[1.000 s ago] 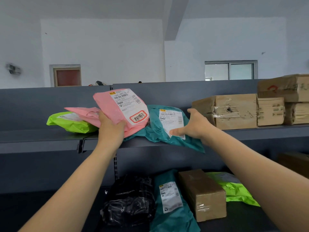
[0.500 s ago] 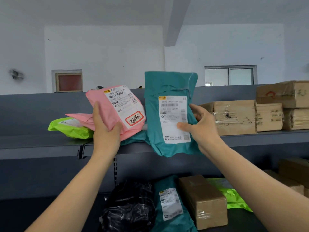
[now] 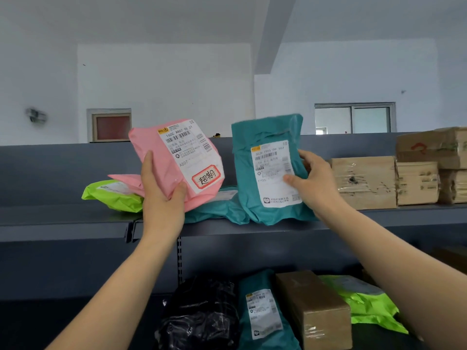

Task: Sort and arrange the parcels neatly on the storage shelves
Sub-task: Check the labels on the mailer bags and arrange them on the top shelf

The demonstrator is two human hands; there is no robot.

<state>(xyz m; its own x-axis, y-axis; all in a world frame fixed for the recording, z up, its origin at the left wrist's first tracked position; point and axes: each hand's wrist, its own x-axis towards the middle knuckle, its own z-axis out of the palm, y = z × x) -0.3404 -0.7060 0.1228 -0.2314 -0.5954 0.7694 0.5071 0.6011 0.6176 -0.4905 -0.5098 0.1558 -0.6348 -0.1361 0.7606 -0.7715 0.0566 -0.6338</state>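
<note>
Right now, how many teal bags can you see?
3. One teal bag is upright at the upper shelf, in the right hand; a second lies partly under the pink bag; a third lies on the lower shelf beside the black bag. More may be hidden.

Two pink mailers (image 3: 161, 147), three teal mailers (image 3: 267, 127), two green mailers (image 3: 113, 198), one black mailer (image 3: 202, 317); perhaps six cardboard boxes (image 3: 364, 183)

A white painted wall (image 3: 164, 79) carries a small grey-framed red panel (image 3: 111, 126) low toward its left edge, a blurred grey wall fixture (image 3: 35, 114) further left, and a grey-framed sliding glass window (image 3: 353, 118) low toward its right, beneath a white slanting ceiling beam (image 3: 273, 26).
</note>
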